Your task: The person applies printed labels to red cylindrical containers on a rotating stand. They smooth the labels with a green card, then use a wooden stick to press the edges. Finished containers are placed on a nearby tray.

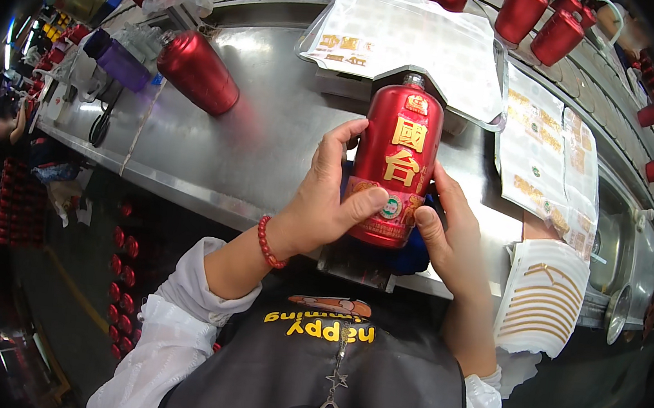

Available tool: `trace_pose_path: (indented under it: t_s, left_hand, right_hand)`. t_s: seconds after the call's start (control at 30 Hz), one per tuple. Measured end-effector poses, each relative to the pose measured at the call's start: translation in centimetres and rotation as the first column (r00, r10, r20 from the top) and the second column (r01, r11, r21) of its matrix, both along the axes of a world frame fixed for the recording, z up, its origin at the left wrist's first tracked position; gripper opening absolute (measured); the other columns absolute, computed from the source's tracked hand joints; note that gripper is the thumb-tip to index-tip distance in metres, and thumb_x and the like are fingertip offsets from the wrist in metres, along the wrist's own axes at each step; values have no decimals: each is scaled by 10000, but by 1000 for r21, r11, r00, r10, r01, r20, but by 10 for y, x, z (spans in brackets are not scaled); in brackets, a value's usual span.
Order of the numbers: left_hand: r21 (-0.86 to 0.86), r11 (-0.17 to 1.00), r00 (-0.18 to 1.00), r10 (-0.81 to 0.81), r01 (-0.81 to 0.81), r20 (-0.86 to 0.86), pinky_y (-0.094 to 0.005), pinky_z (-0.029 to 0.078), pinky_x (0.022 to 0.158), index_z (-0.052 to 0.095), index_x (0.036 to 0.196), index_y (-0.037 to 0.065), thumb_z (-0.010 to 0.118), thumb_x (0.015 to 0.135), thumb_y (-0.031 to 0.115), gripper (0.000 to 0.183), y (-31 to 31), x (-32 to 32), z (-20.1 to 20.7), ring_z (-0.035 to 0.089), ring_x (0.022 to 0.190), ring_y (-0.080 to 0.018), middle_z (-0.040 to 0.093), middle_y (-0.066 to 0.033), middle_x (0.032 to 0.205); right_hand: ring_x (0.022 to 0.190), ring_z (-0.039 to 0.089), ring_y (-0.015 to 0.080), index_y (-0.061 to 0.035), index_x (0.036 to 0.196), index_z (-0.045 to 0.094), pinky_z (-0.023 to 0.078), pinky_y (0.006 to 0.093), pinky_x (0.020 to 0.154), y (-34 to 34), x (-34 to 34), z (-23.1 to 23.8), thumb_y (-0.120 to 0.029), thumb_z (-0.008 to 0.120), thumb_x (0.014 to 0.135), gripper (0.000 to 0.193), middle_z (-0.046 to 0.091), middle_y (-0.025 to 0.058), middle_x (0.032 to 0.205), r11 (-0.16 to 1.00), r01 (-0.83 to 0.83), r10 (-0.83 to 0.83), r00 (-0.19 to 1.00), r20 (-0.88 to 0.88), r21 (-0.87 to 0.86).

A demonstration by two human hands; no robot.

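Bottle [394,175] between left fingers [338,141] and right fingers [449,194], both grasping its flanks; long axis neck toward far edge of desk [280,74], base toward near; neither nearer

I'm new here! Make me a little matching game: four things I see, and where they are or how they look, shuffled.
1. Apron
2. Gold-lettered bottle
3. Purple bottle
4. Bracelet

A. At the counter's left side
B. Red and beaded
C. Black with yellow lettering
D. Between left hand and right hand

Pairs: 1-C, 2-D, 3-A, 4-B
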State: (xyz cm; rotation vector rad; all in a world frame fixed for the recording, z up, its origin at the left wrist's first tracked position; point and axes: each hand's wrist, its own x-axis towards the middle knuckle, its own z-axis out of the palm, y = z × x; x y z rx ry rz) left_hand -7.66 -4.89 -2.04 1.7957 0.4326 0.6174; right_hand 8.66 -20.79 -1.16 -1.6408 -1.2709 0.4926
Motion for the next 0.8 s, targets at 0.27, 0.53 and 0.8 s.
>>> trace_pose_path:
  t_s: [0.27, 0.53, 0.8]
  left_hand:
    - [52, 984, 986, -168, 169, -16, -441, 275, 1186, 147, 1570, -7, 705, 894, 561, 1045, 8, -17, 0, 307, 1443, -330, 272, -223, 1553]
    - [83, 978, 981, -192, 192, -12, -442, 283, 1188, 139, 1578, -6, 716, 892, 547, 1053, 12, -18, -5, 312, 1451, -344, 263, -243, 1560]
    - [165, 958, 972, -226, 234, -66, -456, 256, 1191, 123, 1598, 19, 629, 831, 751, 1175, 15, -33, -26, 301, 1463, -389, 269, -253, 1585]
  right_hand:
    - [1346, 492, 398, 75, 1493, 358, 391, 431, 1124, -3, 7, -6, -434, 730, 907, 860, 474, 282, 1459, 997, -66, 69, 992, 102, -32]
    - [1386, 464, 369, 47, 1526, 330, 382, 420, 1140, -4, 11, -11, -407, 764, 876, 904, 462, 262, 1483, 994, -110, 110, 994, -16, -19]
    - [1398, 449, 363, 38, 1542, 306, 365, 417, 1153, -5, 10, -9, -404, 790, 850, 953, 453, 257, 1496, 990, -135, 134, 990, -38, -35]
